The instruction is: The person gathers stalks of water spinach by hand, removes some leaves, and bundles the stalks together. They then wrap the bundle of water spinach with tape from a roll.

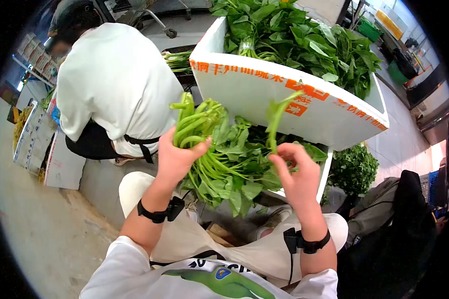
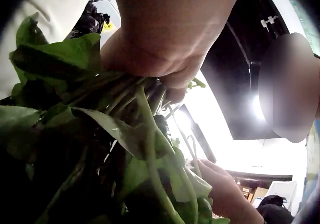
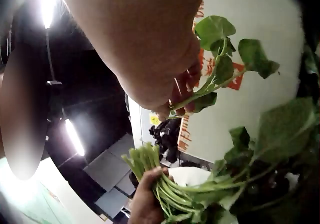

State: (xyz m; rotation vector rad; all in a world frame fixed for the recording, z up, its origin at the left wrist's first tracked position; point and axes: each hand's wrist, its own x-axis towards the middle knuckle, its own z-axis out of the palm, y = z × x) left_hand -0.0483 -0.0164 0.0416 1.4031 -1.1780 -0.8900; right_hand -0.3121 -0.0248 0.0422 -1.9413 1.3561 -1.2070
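Observation:
My left hand (image 1: pixel 173 158) grips a thick bunch of leafy greens (image 1: pixel 204 167) around its stems. The cut stem ends stick up above the thumb and the leaves hang down to the right. My right hand (image 1: pixel 302 174) pinches a single leafy sprig (image 3: pixel 222 79) between thumb and fingertips, apart from the bunch. In the right wrist view, several leaves spread from that sprig, and the left hand (image 3: pixel 146 200) is lower down with the bunch. Leaves fill much of the left wrist view, with the right hand (image 2: pixel 227 191) beyond them.
A white foam box (image 1: pixel 224 94) with orange lettering, heaped with greens (image 1: pixel 294 40), stands ahead. Below it, another white box (image 1: pixel 326 175) lies partly under the leaves. More greens (image 1: pixel 355 169) are on the floor at right. A person in white (image 1: pixel 117 74) sits close at the left.

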